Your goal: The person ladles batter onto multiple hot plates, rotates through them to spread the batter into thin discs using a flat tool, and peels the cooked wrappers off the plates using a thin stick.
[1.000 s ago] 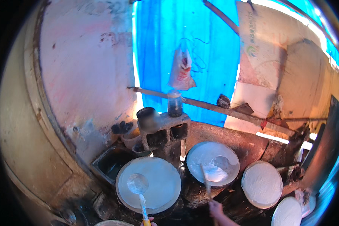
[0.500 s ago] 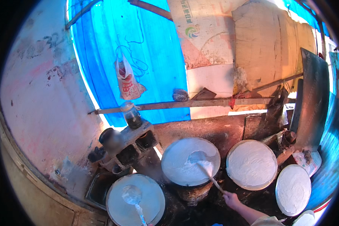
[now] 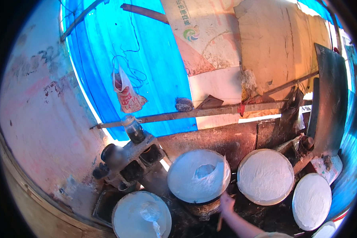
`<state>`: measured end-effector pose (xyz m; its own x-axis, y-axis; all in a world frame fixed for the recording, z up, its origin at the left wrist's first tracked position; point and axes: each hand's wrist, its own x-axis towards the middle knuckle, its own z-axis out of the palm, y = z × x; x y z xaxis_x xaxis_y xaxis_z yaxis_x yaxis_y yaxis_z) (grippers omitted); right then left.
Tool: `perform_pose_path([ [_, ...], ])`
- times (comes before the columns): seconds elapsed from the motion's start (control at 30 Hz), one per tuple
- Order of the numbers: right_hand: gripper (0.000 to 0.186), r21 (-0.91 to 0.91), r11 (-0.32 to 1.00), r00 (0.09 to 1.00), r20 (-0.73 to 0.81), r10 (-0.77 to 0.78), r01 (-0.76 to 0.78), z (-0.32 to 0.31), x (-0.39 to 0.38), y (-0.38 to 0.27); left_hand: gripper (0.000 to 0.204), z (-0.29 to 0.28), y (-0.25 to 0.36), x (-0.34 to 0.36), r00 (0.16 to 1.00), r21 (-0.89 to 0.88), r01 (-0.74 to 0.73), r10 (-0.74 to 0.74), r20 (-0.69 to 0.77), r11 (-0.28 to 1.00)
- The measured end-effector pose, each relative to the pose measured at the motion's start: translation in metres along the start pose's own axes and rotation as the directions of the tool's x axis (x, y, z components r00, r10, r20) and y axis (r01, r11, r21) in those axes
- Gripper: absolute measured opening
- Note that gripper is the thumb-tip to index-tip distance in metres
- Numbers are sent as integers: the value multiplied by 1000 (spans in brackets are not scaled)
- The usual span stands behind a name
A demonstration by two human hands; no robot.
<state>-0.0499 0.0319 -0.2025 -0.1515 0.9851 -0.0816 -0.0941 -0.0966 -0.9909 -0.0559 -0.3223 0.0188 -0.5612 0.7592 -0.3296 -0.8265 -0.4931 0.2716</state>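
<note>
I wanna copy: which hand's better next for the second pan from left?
Probably the right hand: it holds a stick close to that pan. The left hand is out of view.

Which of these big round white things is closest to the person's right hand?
The basin just beyond the right hand, with a rounded patch in its white surface. The one with the ladle sits farther left; the others lie farther right.

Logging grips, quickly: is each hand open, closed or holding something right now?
Left hand: not in view, so cannot be told.
Right hand: closed, holding a wooden stick.
</note>
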Motion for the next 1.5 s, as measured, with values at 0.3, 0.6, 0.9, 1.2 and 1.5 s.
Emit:
perform_pose_path([
  [0.3, 26, 119, 947, 932, 251, 262, -298, 10, -3, -59, 42, 17, -5, 13, 997, -64, 50, -54, -60, 997],
  [0.6, 16, -18, 894, 821, 388, 418, -447, 25, 21, -62, 45, 13, -10, 25, 997, 27, 75, -75, -5, 997],
  [0.9, 15, -133, 803, 664, 492, 563, -581, -36, -2, -91, 46, 19, -3, 24, 997, 139, 78, -81, 11, 987],
  [1.2, 15, -253, 894, 740, 501, 448, -370, -30, 63, -103, 42, 82, 27, 83, 957, 669, 168, -284, 67, 724],
  [1.5, 10, -69, 806, 697, 463, 548, -588, -95, -45, -96, 41, 31, -79, 234, 971, 923, -89, 240, -3, 375],
])
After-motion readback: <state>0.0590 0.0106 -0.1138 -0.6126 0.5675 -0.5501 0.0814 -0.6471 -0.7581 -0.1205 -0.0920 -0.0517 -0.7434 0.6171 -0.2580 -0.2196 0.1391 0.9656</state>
